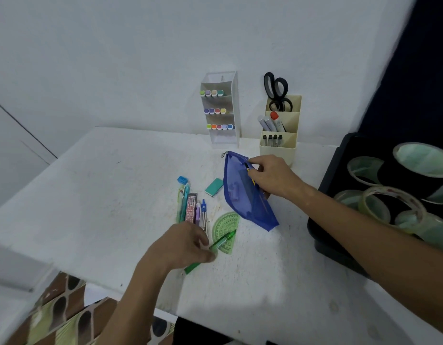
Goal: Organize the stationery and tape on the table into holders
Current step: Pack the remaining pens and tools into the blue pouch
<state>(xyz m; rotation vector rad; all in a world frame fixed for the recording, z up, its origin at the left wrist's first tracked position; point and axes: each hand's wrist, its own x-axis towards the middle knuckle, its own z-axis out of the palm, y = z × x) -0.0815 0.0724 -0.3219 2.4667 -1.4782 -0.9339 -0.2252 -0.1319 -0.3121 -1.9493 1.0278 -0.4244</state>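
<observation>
White table [91,195]: left hand [183,242] pinches green pen [210,250].

No legible text; print on lead refill case [191,207] too blurred to read.

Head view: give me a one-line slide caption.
Left hand grips a green pen over the protractor while right hand holds the blue mesh pouch.
</observation>
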